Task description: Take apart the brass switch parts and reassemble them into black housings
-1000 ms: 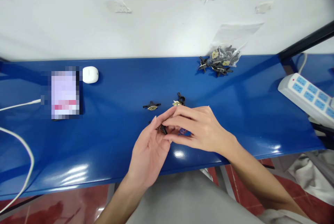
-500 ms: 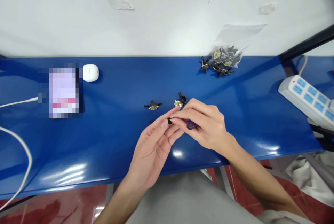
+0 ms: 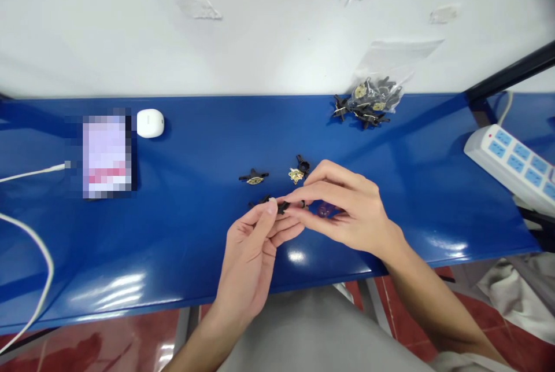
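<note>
Two hands are closed in a pinch: the left hand [image 3: 248,259] and right hand [image 3: 353,210] grip a small black plastic part [image 3: 282,206] lying sideways, the right also curled around a translucent purple piece [image 3: 324,210].

A white power strip [image 3: 507,169] lies on the blue tabletop [image 3: 165,245].

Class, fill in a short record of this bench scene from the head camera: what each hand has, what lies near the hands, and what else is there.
Left hand: pinches a small black part
Right hand: fingertips at that part, fingers curled around a translucent purple piece
Nearby: black part with brass plate; second such part
Rest: clear plastic bag of similar parts; white power strip; white oval object; blue bench
</note>
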`<action>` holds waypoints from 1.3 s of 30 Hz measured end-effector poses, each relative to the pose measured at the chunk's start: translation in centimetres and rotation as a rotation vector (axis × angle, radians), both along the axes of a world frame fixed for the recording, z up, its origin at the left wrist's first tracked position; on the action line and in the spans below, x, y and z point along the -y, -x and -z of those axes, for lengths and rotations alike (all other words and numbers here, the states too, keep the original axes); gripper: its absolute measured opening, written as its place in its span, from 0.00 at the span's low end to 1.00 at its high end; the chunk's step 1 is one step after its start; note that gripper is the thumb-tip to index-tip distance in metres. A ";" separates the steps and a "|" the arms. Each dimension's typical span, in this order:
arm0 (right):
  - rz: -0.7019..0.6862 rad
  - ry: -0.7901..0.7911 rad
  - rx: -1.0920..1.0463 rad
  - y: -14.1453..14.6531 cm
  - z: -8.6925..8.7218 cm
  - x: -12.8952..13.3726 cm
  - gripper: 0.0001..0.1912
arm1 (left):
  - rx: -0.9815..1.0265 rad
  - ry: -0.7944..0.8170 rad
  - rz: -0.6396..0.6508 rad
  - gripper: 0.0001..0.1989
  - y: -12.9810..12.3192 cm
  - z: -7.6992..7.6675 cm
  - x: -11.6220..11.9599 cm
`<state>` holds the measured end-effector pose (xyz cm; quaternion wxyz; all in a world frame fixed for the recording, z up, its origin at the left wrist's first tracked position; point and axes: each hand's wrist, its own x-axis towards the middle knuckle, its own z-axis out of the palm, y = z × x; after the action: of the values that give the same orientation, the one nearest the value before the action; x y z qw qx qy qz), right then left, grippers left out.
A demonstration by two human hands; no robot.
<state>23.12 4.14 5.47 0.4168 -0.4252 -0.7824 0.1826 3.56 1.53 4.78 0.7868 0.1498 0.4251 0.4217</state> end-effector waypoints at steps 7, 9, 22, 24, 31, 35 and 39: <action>0.071 -0.036 0.028 0.5 0.3 0.1 0.08 | 0.013 -0.016 -0.029 0.09 -0.4 -0.1 0.0; 0.111 -0.054 0.035 0.7 0.4 0.2 0.09 | 0.027 -0.021 -0.040 0.09 -0.6 -0.2 0.0; 0.027 -0.126 0.069 0.3 1.1 -0.2 0.10 | 0.076 -0.028 -0.037 0.09 -0.8 -0.4 0.2; 0.010 -0.132 0.086 -0.1 1.0 -0.2 0.11 | 0.086 -0.015 -0.044 0.09 -0.6 -0.4 0.4; 0.104 0.023 0.120 -3.5 -0.3 -2.9 0.11 | 0.118 -0.004 0.106 0.18 0.3 -0.2 1.7; 0.061 0.166 0.212 -4.5 0.5 -5.9 0.12 | 0.147 -0.011 0.275 0.19 0.6 0.4 2.6; 0.000 0.260 0.330 -3.8 1.6 -7.9 0.12 | 0.182 -0.013 0.355 0.19 0.7 0.9 3.2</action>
<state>26.97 12.04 3.84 0.2248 -0.4993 -0.8100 0.2099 2.87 -1.64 3.89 0.8831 0.1887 0.3163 0.2907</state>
